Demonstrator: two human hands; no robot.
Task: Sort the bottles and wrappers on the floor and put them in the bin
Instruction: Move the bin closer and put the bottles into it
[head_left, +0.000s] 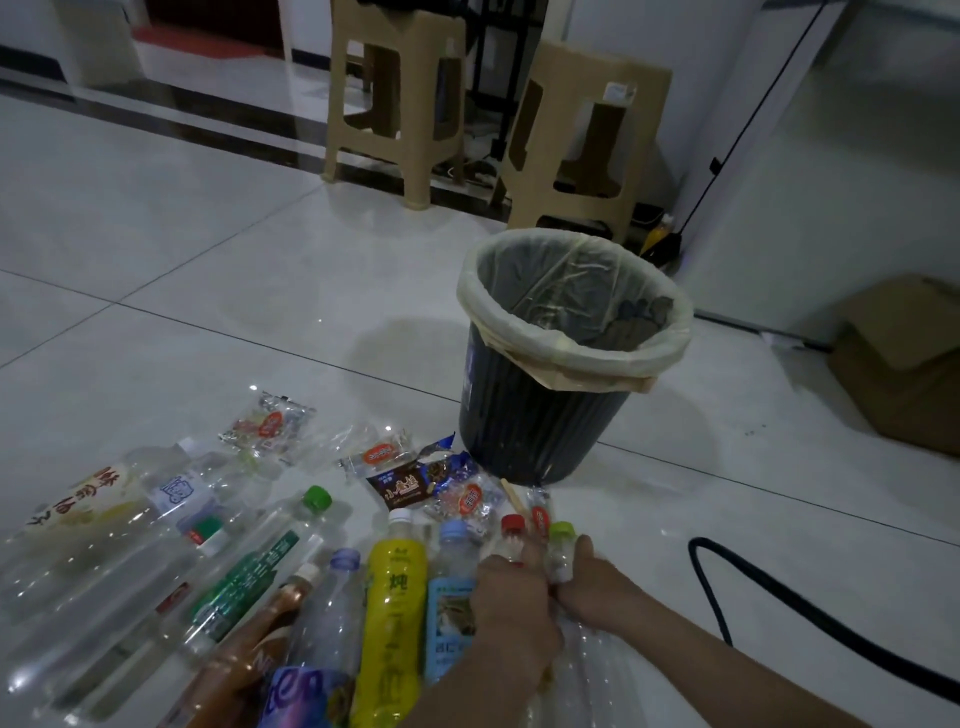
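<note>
Purple-label bottle cut by bottom edge, cardboard box cropped at right

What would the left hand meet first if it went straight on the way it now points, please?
Likely the clear snack wrapper just beyond the red-capped bottle the left hand grips. The black bin stands behind it, though depth is unclear.

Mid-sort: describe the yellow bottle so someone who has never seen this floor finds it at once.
Start at the black bin with the pale liner; nearer the camera a row of bottles lies on the floor. The yellow bottle lies in that row, between a purple-capped bottle and a blue-labelled bottle. Alone there, it is wrapped in solid yellow, with a white cap.
</note>
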